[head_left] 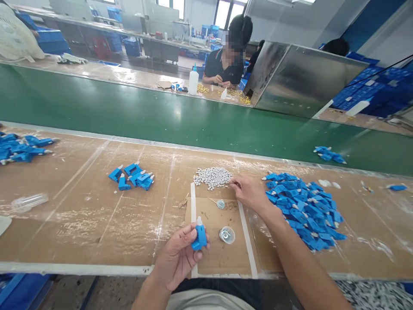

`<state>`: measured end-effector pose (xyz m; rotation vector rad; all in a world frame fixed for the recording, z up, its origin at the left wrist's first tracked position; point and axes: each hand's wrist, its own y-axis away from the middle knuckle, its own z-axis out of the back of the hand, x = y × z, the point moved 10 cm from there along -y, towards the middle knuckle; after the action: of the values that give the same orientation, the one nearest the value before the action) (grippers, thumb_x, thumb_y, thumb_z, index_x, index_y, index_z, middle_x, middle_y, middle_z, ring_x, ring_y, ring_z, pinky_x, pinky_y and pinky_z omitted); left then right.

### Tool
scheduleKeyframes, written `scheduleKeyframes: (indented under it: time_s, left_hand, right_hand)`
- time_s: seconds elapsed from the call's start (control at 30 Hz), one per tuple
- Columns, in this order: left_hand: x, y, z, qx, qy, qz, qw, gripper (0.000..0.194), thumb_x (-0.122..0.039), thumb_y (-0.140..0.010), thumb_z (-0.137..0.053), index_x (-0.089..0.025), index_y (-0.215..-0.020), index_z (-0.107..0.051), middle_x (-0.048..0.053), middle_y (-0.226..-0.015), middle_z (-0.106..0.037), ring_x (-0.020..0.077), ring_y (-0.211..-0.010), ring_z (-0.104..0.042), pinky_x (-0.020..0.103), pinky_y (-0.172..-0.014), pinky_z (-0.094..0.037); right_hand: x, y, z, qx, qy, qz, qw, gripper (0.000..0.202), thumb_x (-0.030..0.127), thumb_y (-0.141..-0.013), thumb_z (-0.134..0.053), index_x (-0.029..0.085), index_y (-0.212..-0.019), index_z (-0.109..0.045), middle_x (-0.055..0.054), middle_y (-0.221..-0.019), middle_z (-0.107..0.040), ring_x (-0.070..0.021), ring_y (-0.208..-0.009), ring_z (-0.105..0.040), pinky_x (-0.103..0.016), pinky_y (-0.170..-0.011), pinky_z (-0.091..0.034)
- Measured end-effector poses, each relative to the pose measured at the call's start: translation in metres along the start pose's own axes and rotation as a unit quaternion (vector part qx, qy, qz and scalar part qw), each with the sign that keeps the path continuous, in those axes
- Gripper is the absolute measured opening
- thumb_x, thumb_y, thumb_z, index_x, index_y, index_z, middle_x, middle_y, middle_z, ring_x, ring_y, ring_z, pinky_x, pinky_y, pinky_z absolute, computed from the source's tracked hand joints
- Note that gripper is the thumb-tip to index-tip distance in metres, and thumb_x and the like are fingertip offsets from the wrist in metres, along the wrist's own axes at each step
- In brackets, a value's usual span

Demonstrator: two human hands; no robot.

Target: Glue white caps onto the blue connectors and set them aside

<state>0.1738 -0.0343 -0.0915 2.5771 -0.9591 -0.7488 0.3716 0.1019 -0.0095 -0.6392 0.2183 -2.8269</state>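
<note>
My left hand (182,254) holds a blue plastic part (199,237) with a white tip pointing up, near the table's front edge. At the right end of a pile of small grey-white pieces (212,177) is my right hand (250,191), thumb and fingertips pinched together; whatever lies between them is too small to make out. Below the pile, on a cardboard sheet (211,258), stand a small round cup of clear liquid (227,235) and a little blue-grey disc (220,204) with a thin stick beside it.
A large heap of blue parts (305,211) lies right of my right forearm. Smaller groups lie left (132,175) and far left (22,147). A clear tube (29,202) rests at left. Beyond the green belt (145,112), a person (222,64) sits near a white bottle (193,82).
</note>
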Motion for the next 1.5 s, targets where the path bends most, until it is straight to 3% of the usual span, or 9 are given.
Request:
scheduleKeyframes:
  time_s: [0.5, 0.73, 0.87, 0.93, 1.03, 1.07, 1.13, 1.27, 1.5]
  left_hand:
    - [0.004, -0.001, -0.005, 0.028, -0.019, 0.006, 0.999, 0.016, -0.021, -0.087, -0.072, -0.01, -0.099, -0.07, 0.012, -0.088, -0.071, 0.0153, -0.077, -0.07, 0.016, -0.057, -0.054]
    - [-0.001, -0.002, -0.006, 0.014, -0.028, -0.005, 1.0, 0.02, -0.024, -0.084, -0.077, -0.012, -0.099, -0.072, 0.009, -0.086, -0.07, 0.0141, -0.077, -0.069, 0.016, -0.062, -0.053]
    - [-0.02, -0.002, -0.04, 0.033, -0.091, -0.068, 0.993, 0.018, -0.026, -0.088, -0.072, -0.012, -0.097, -0.074, 0.007, -0.083, -0.067, 0.0119, -0.077, -0.065, 0.017, -0.068, -0.051]
    - [-0.03, -0.003, -0.064, 0.049, -0.115, -0.104, 0.987, 0.019, -0.028, -0.089, -0.072, -0.012, -0.099, -0.074, 0.006, -0.084, -0.066, 0.0112, -0.076, -0.063, 0.018, -0.07, -0.05]
    - [-0.039, -0.006, -0.092, 0.052, -0.134, -0.147, 0.979, 0.019, -0.031, -0.088, -0.072, -0.015, -0.099, -0.074, 0.006, -0.085, -0.066, 0.0118, -0.078, -0.061, 0.02, -0.071, -0.05]
    - [-0.04, -0.007, -0.098, 0.047, -0.141, -0.157, 0.976, 0.019, -0.031, -0.088, -0.072, -0.015, -0.098, -0.074, 0.005, -0.085, -0.065, 0.012, -0.078, -0.061, 0.02, -0.07, -0.049]
    - [-0.039, -0.009, -0.105, 0.042, -0.156, -0.166, 0.973, 0.021, -0.033, -0.087, -0.073, -0.015, -0.099, -0.074, 0.005, -0.085, -0.065, 0.0119, -0.076, -0.06, 0.021, -0.067, -0.049]
    - [-0.03, -0.012, -0.11, 0.048, -0.184, -0.157, 0.969, 0.031, -0.037, -0.085, -0.075, -0.012, -0.103, -0.073, 0.007, -0.084, -0.065, 0.0115, -0.07, -0.056, 0.023, -0.065, -0.049]
    - [-0.029, -0.008, -0.1, 0.02, -0.17, -0.138, 0.976, 0.028, -0.036, -0.083, -0.076, -0.01, -0.094, -0.072, 0.005, -0.077, -0.062, 0.012, -0.068, -0.058, 0.022, -0.06, -0.049]
  right_hand:
    - [-0.003, -0.006, -0.025, 0.041, -0.032, 0.001, 0.999, 0.013, 0.014, -0.088, -0.055, 0.02, -0.079, -0.063, -0.007, -0.086, -0.062, -0.0222, -0.078, -0.056, -0.032, -0.071, -0.039]
    - [-0.002, -0.002, -0.011, 0.03, -0.173, -0.05, 0.983, 0.013, 0.024, -0.09, -0.055, 0.02, -0.077, -0.058, -0.006, -0.079, -0.059, -0.0211, -0.073, -0.054, -0.034, -0.069, -0.043]
    - [0.016, 0.021, 0.01, 0.039, -0.328, -0.074, 0.941, 0.03, 0.046, -0.098, -0.047, 0.02, -0.088, -0.058, -0.004, -0.077, -0.06, -0.0174, -0.067, -0.058, -0.029, -0.06, -0.048]
    - [0.029, 0.038, 0.016, 0.041, -0.478, -0.119, 0.869, 0.03, 0.05, -0.093, -0.059, 0.02, -0.089, -0.06, -0.003, -0.081, -0.061, -0.0139, -0.066, -0.057, -0.025, -0.057, -0.049]
    - [0.051, 0.061, 0.017, 0.036, -0.667, -0.183, 0.722, 0.028, 0.041, -0.081, -0.081, 0.018, -0.086, -0.066, -0.002, -0.08, -0.061, -0.0089, -0.063, -0.055, -0.018, -0.054, -0.047]
    - [0.058, 0.066, 0.019, 0.03, -0.687, -0.189, 0.701, 0.027, 0.039, -0.08, -0.083, 0.017, -0.085, -0.067, -0.001, -0.079, -0.061, -0.0079, -0.062, -0.054, -0.016, -0.053, -0.047]
    - [0.066, 0.074, 0.025, 0.011, -0.695, -0.187, 0.694, 0.024, 0.037, -0.082, -0.082, 0.017, -0.086, -0.069, -0.001, -0.076, -0.061, -0.007, -0.06, -0.054, -0.015, -0.052, -0.048]
    - [0.074, 0.083, 0.031, -0.018, -0.676, -0.164, 0.719, 0.02, 0.037, -0.088, -0.076, 0.017, -0.088, -0.069, 0.0, -0.071, -0.063, -0.0084, -0.059, -0.058, -0.018, -0.054, -0.051]
    - [0.07, 0.09, 0.025, -0.035, -0.668, -0.166, 0.725, 0.019, 0.038, -0.089, -0.073, 0.019, -0.093, -0.069, -0.001, -0.076, -0.062, -0.0115, -0.062, -0.058, -0.021, -0.053, -0.051]
